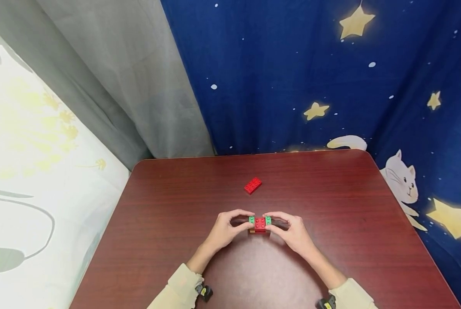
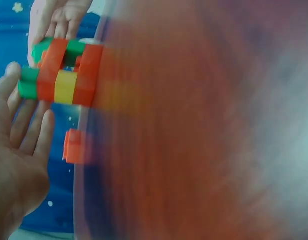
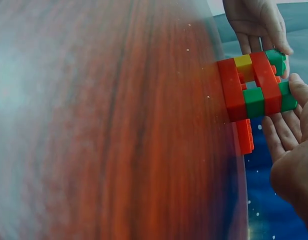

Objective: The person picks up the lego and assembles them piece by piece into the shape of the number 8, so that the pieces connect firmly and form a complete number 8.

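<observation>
A small stack of toy building bricks stands on the table in the head view, between the two hands. My left hand (image 1: 223, 231) pinches the green brick (image 1: 251, 219) on the stack's top left with thumb and fingers. The matching green brick (image 1: 268, 220) on the top right is pinched by my right hand (image 1: 295, 234). Both green bricks sit on the ends of a red brick (image 1: 260, 223). Beneath it, a yellow brick (image 2: 65, 87) at the left and a green brick (image 3: 253, 102) at the right rest on a lower red brick (image 3: 231, 90), with a gap between them.
A loose red brick (image 1: 253, 185) lies farther back on the brown table (image 1: 184, 184). Behind the table's far edge hang a grey curtain (image 1: 126, 77) and a blue star-patterned curtain (image 1: 272, 64). Pale patterned fabric (image 1: 33, 163) hangs at the left.
</observation>
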Action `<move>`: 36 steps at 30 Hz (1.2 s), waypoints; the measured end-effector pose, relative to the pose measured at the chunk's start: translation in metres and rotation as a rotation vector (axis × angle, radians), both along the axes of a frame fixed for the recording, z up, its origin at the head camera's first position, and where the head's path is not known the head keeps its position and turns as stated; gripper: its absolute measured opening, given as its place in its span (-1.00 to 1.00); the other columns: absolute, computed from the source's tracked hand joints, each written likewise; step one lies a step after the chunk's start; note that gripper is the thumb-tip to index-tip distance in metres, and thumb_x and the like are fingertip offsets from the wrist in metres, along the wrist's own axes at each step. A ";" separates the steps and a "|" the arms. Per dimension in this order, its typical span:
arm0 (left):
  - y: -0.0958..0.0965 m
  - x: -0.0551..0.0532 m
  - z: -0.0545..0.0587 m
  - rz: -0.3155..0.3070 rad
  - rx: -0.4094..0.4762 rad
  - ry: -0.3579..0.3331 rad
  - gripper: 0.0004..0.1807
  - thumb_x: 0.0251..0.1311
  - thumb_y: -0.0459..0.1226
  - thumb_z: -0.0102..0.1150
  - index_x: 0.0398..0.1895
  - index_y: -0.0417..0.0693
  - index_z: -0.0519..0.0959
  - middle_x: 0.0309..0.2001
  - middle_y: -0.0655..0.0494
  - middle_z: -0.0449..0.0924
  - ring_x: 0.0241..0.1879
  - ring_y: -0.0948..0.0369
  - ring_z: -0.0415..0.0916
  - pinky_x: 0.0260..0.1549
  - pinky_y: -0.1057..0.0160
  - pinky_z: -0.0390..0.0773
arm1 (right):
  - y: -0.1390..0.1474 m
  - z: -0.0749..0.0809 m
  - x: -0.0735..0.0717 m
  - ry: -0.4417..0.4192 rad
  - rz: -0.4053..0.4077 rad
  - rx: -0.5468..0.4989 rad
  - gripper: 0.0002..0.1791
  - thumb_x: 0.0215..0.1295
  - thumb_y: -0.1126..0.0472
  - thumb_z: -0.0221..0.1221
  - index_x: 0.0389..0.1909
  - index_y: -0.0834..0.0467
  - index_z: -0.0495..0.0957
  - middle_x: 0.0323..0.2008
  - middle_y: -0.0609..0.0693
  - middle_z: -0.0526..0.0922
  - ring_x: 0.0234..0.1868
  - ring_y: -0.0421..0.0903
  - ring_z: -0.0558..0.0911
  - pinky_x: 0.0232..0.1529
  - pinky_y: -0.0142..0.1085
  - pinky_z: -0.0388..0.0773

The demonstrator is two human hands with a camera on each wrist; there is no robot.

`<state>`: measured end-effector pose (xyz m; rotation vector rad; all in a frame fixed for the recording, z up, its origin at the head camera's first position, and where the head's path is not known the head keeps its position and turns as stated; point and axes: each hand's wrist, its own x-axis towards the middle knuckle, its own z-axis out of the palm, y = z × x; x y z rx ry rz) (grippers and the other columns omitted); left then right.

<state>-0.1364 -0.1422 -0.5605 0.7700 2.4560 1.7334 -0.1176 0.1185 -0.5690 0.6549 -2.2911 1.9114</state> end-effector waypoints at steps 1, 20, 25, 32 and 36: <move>-0.002 -0.003 0.001 -0.009 -0.002 -0.013 -0.69 0.40 -0.17 0.42 0.11 -0.10 0.76 -0.01 0.21 0.80 -0.07 0.22 0.77 -0.09 0.15 0.74 | 0.000 0.000 0.000 -0.004 -0.001 -0.003 -0.63 0.28 0.31 0.49 0.10 0.12 0.75 -0.04 0.06 0.82 -0.01 0.01 0.80 -0.01 0.00 0.73; 0.010 -0.087 -0.003 0.335 -0.068 -0.001 -0.47 0.33 -0.22 0.48 0.29 -0.26 0.62 0.15 -0.11 0.73 0.13 0.02 0.72 0.16 0.07 0.65 | 0.000 -0.003 0.000 -0.011 -0.016 -0.006 -0.63 0.26 0.27 0.51 0.09 0.09 0.76 -0.04 -0.01 0.82 0.00 -0.06 0.80 0.00 -0.07 0.73; 0.018 -0.096 -0.009 0.379 -0.163 -0.006 -0.45 0.30 -0.18 0.52 0.29 -0.23 0.63 0.14 -0.07 0.75 0.14 0.05 0.71 0.18 0.07 0.63 | 0.000 -0.003 0.000 -0.012 -0.009 -0.008 -0.63 0.26 0.28 0.52 0.08 0.10 0.76 -0.04 -0.02 0.82 -0.01 -0.04 0.80 -0.01 -0.04 0.73; 0.023 -0.101 -0.017 0.395 -0.212 -0.030 -0.43 0.24 -0.17 0.56 0.29 -0.14 0.65 0.14 0.04 0.76 0.15 0.11 0.70 0.17 0.10 0.63 | -0.001 -0.004 -0.001 -0.010 -0.004 -0.004 -0.65 0.28 0.29 0.50 0.09 0.14 0.76 -0.04 0.05 0.82 -0.01 0.01 0.80 0.00 -0.05 0.73; 0.026 -0.102 -0.019 0.395 -0.246 -0.033 -0.42 0.22 -0.15 0.57 0.30 -0.07 0.66 0.15 0.09 0.75 0.15 0.13 0.70 0.17 0.11 0.63 | -0.001 -0.002 0.000 -0.030 -0.010 -0.023 -0.63 0.27 0.33 0.49 0.09 0.16 0.75 -0.03 0.07 0.82 0.01 0.06 0.79 0.01 0.07 0.71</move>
